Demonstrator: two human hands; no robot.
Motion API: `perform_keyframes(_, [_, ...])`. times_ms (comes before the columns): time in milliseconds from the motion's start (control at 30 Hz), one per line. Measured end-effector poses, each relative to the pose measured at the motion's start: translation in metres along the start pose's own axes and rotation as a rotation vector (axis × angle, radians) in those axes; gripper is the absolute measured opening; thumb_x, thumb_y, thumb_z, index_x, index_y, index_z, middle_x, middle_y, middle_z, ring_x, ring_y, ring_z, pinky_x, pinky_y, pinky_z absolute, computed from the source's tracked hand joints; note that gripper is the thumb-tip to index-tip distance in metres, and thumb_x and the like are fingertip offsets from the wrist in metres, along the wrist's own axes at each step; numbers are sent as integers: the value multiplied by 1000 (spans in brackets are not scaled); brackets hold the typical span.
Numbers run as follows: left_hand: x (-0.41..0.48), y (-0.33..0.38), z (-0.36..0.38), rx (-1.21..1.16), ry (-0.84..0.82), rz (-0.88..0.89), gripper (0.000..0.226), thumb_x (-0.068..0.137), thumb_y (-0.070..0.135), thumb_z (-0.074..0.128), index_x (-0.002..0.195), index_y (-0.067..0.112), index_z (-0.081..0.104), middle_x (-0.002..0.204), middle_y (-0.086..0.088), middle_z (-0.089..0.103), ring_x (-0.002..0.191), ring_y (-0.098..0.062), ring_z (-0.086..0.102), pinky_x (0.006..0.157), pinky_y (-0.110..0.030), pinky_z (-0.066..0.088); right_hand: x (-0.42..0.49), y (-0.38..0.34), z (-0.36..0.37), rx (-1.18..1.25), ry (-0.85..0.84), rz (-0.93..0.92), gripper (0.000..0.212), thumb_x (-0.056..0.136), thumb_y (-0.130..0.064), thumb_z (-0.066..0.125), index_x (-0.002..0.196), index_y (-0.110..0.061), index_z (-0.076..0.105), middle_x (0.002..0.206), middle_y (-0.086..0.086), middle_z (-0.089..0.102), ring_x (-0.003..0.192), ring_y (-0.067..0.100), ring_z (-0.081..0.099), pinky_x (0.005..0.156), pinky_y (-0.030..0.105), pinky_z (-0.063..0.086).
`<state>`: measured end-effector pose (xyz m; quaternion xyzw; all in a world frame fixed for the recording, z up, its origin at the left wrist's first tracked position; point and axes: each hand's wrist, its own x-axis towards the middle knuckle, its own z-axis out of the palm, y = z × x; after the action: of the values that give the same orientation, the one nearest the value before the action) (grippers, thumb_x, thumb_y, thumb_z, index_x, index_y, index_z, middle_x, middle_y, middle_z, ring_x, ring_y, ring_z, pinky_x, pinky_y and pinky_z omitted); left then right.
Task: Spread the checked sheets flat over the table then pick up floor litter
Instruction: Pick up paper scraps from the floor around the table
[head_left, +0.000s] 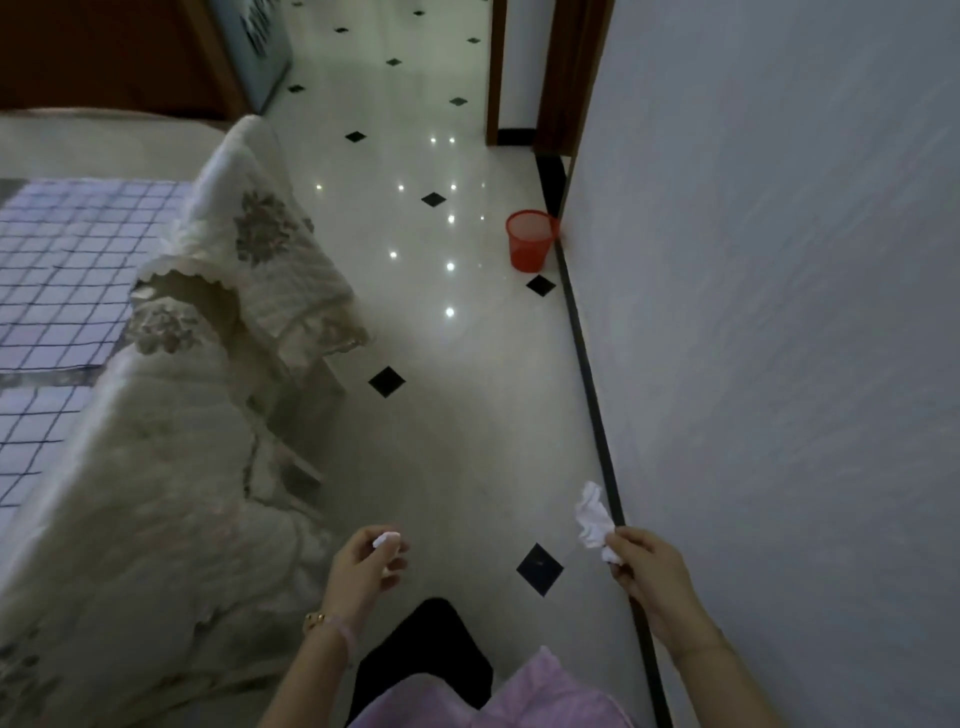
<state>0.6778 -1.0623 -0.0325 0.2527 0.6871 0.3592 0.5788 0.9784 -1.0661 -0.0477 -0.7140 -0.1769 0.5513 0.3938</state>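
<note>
- The floor (467, 426) was glossy pale tile set with small black diamond insets (386, 382), and ceiling lights reflected in it as bright dots farther off.
- A plain pale wall (779, 312) filled the right side, with a thin black skirting strip (592, 374) running along its foot.
- At the far end stood a dark wooden door frame (496, 73).
- A red mesh wastebasket (531, 240) stood upright on the floor in the far part of the corridor, just beside the wall.
- On the left, cream quilted covers (156, 493) with grey floral patches draped over bulky furniture.
- The checked sheets (67, 270) lay flat beyond them at the far left edge; what carried them could not be told.
- The left hand (363, 569), with a bracelet (316, 619) at its wrist, was held above the near floor, its fingers (397, 564) curled round a small white paper wad (386, 539) that showed at the fingertips.
- The right hand (649, 569) was held near the skirting, its fingers (626, 545) pinching the lower end of a larger crumpled white tissue (592, 519), which stuck up and away from the hand.
- The 2 pieces of litter were well apart from each other, both off the floor and well short of the wastebasket.
- A pink garment (519, 696) showed at the near edge.
</note>
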Motion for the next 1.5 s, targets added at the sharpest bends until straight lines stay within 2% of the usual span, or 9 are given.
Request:
perform_keyframes(267, [155,47,35,96,58,-144,15,94,2,51,82,7,58,76,-10,61,63,-19,52,61,-26,41,161,-89,55,-10,-10,14,8,88,-2,60,95,-2,63,84,12,62,75,16,57,63,20,50])
perform_keyframes(467, [306,164,92,246,-59,-171,23,95,5,48,74,11,53,75,-6,60,63,-17,52,59,-25,40,260,-135,75,-174,70,234,12,85,2,60,76,5,66,74,15,60,65,23,53,59,27,45])
perform_keyframes(567, [376,240,121,301,-131,-89,23,96,6,47,74,11,52,76,-5,59,64,-16,53,59,-25,41,299,-160,79,-226,134,332,17,85,-3,61,90,11,67,74,13,65,74,27,58,68,32,46])
perform_keyframes(667, [439,306,144,298,-154,-20,20,96,9,48,78,13,54,81,-8,61,65,-17,56,61,-26,43,325,-203,101,-162,138,393,8,92,-4,52,87,-1,57,82,11,58,84,29,53,59,28,42])
perform_keyframes(867, [559,379,178,244,-134,-70,21,97,8,46,78,13,52,76,-5,59,64,-17,53,60,-26,41,445,-266,145,-149,107,454,21,91,-9,56,104,8,60,93,20,64,83,32,60,69,35,47])
perform_keyframes(967, [618,386,176,251,-71,-217,22,97,5,45,76,10,50,71,-9,56,59,-19,50,56,-25,36,514,-324,183,-135,86,431,18,92,-4,53,103,9,55,87,18,59,69,27,53,59,31,41])
perform_keyframes(1100, [665,399,153,275,58,-442,28,97,7,46,70,7,51,56,-7,57,48,-16,48,44,-16,37,599,-424,236,-179,17,329,7,90,-5,56,89,0,62,98,22,62,78,27,57,64,30,45])
perform_keyframes(1267, [728,443,135,239,125,-519,15,94,-2,48,81,-3,54,72,-16,57,62,-26,51,60,-29,41,687,-552,298,-154,2,190,9,88,-2,58,86,-5,66,84,11,64,78,22,59,70,28,49])
perform_keyframes(1500, [864,517,154,355,74,-603,12,93,-8,48,97,-15,56,71,-18,58,63,-27,54,58,-31,42,789,-639,354,-71,76,133,7,89,-6,59,88,-7,66,84,10,63,78,21,58,73,30,50])
